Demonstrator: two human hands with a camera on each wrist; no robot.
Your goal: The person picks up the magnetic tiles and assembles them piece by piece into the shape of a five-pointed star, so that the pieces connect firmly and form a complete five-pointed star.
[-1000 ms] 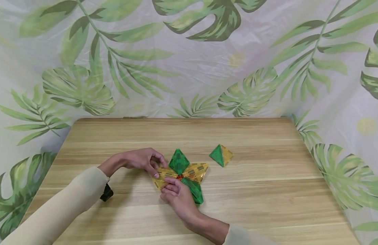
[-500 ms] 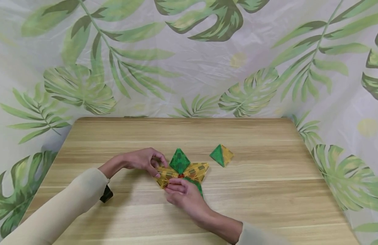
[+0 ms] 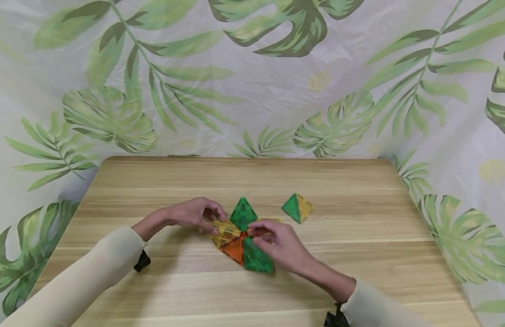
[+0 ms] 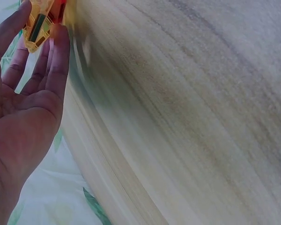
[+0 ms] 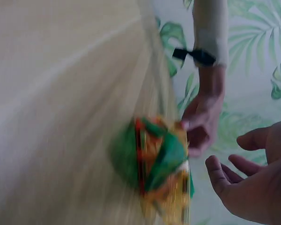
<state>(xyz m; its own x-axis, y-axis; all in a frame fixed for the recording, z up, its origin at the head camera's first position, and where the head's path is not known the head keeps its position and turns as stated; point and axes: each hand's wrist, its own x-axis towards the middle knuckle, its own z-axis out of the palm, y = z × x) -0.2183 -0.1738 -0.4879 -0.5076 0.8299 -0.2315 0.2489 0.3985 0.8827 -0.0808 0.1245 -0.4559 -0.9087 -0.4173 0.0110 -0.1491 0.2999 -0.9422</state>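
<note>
Translucent triangular magnetic tiles form a star-like build on the table. It has a green point [image 3: 243, 214] at the back, another green point [image 3: 257, 259] in front and an orange part [image 3: 234, 250] at the front left. My left hand [image 3: 195, 213] pinches a yellow magnetic tile [image 3: 225, 230] on the build's left side; in the left wrist view its thumb and fingers lie on both sides of this yellow tile [image 4: 39, 23]. My right hand [image 3: 287, 247] hovers over the build's right side, partly hiding it. The right wrist view shows the right hand's fingers apart, holding nothing.
A separate green-and-yellow tile piece [image 3: 297, 208] lies behind and right of the build. The wooden table [image 3: 338, 181] ends at a leaf-printed cloth [image 3: 260, 91] behind and at the sides. A black device [image 3: 142, 262] is strapped at the left wrist.
My right hand has moved from the build's front left over to its right side, leaving the orange part in sight. My left hand keeps its grip, and the left yellow part looks tilted differently.
</note>
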